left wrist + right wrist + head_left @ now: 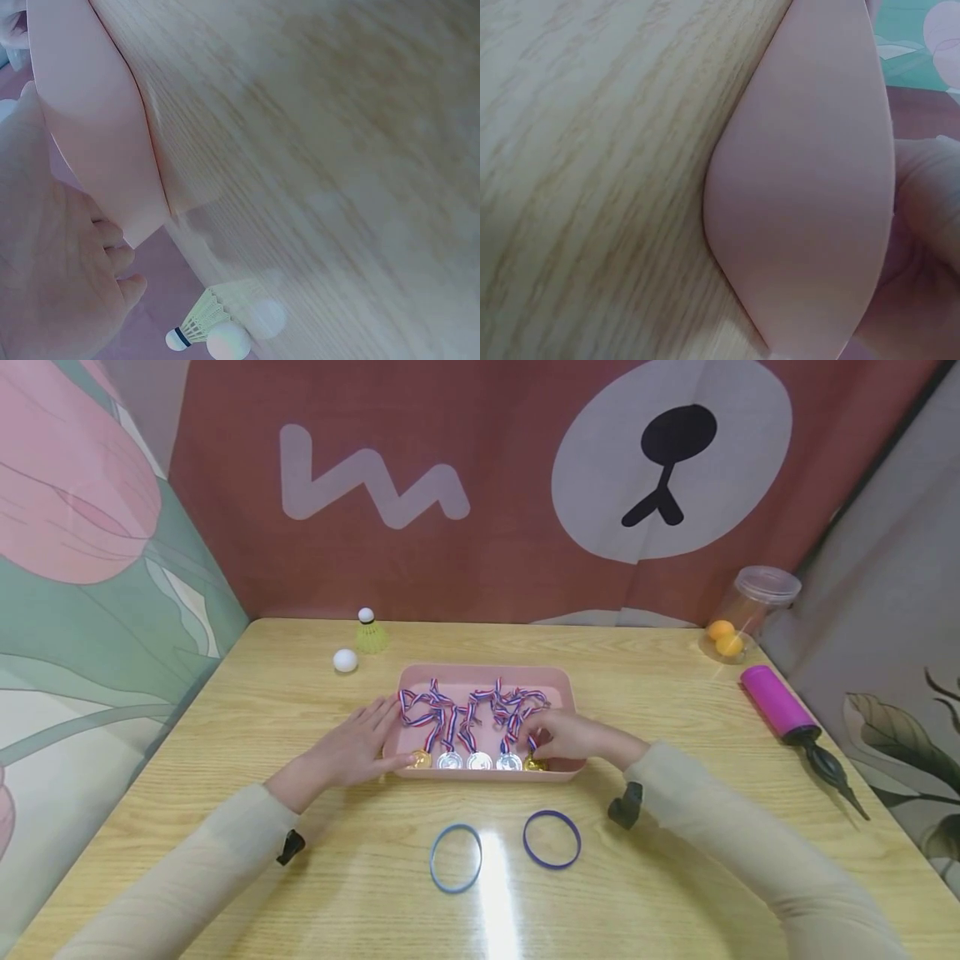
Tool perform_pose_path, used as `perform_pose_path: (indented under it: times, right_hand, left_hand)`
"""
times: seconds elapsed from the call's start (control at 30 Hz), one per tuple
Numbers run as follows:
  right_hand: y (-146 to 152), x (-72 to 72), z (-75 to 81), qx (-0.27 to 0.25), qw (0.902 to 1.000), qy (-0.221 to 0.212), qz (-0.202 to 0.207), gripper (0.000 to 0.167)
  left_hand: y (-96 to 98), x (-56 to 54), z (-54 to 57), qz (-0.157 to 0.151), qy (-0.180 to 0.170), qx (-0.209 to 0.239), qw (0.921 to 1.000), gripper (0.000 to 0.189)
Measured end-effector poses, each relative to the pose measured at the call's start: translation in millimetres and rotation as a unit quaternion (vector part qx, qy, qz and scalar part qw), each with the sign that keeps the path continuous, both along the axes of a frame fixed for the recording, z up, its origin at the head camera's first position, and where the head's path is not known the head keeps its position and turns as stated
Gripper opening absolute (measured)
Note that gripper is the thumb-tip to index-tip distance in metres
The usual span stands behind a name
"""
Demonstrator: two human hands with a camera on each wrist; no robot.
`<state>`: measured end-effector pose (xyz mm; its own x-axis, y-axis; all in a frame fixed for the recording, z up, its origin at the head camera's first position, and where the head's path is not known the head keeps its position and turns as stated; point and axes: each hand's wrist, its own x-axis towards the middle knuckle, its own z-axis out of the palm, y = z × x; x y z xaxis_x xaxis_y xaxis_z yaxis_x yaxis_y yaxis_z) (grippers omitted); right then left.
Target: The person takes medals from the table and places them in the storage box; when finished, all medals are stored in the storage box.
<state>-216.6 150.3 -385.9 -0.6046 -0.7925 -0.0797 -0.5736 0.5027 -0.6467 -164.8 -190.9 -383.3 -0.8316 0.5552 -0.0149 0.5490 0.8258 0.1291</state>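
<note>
Both hands sit at the middle of the head view, one at each end of a shallow pink tray (pixel 558 675) on the pale wood-grain bench (pixel 225 710). Left hand (pixel 352 750) lies flat with its fingers spread and straight, resting against the tray's lower-left corner, fingertips just beside a gold medal (pixel 420 760). Right hand (pixel 573 737) reaches into the tray's lower-right corner with its fingers curled, pinching another gold medal (pixel 534 764) by its ribbon end. Between these 2 gold discs lie 3 silver medals (pixel 478 762) in a row along the tray's near wall, all round and shiny, their red, white and blue woven ribbons (pixel 450 714) bunched toward the far wall. Smooth, matte plastic with rounded corners shows in both wrist views. Toward the bottom of the frame lie 2 thin blue rubber rings (pixel 455 857). At upper left stand a yellow shuttlecock (pixel 371 633) and a white ball (pixel 345 661); at right, a clear jar (pixel 750 610) with orange balls and a magenta hand pump (pixel 780 703).
</note>
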Motion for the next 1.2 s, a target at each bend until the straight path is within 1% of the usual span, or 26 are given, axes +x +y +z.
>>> perform_pose_path:
  times: [0.17,0.27,0.33,0.43,0.53,0.7,0.77,0.83,1.0,1.2]
  right_hand:
    - [0,-1.1,1.3,0.011,0.9999,-0.001,-0.001,0.019]
    - [2,-1.7,5.7,0.014,0.9996,-0.022,-0.011,0.019]
    - [5,-1.9,10.9,0.017,0.9993,-0.026,-0.022,0.022]
    - [12,-0.9,21.2,0.026,0.9983,-0.014,-0.050,0.030]
    - [20,1.5,32.5,0.025,0.9971,0.004,-0.071,0.032]
    - [39,7.3,46.5,-0.007,0.9957,0.030,-0.087,0.031]
    - [48,10.9,50.2,-0.021,0.9944,0.039,-0.095,0.029]
    - [59,16.0,52.8,-0.036,0.9931,0.040,-0.104,0.026]
    - [93,32.7,57.3,-0.062,0.9880,0.025,-0.139,0.026]
    - [141,51.4,55.6,-0.062,0.9812,0.053,-0.175,0.025]
  left_hand:
    - [-0.2,-0.4,-1.2,0.003,-0.001,-0.001,1.0000,0.088]
    - [-0.8,-0.5,-1.8,0.004,-0.001,-0.002,1.0000,0.088]
    - [-0.8,-0.4,-1.6,0.003,0.000,-0.002,1.0000,0.088]
    - [-0.6,-0.3,-1.1,0.001,0.001,-0.003,1.0000,0.088]
    - [-0.5,-0.1,-0.6,-0.001,0.002,-0.001,1.0000,0.088]
    - [-0.9,-0.3,-1.0,0.001,0.002,-0.005,1.0000,0.088]
    - [-0.7,-0.3,-1.1,0.002,0.000,-0.005,1.0000,0.088]
    - [-0.5,-0.2,-1.3,0.002,-0.002,-0.004,1.0000,0.087]
    - [-0.3,-0.3,-2.5,0.003,-0.003,-0.004,1.0000,0.087]
    - [-0.6,-0.1,-2.8,0.002,0.005,0.003,1.0000,0.086]
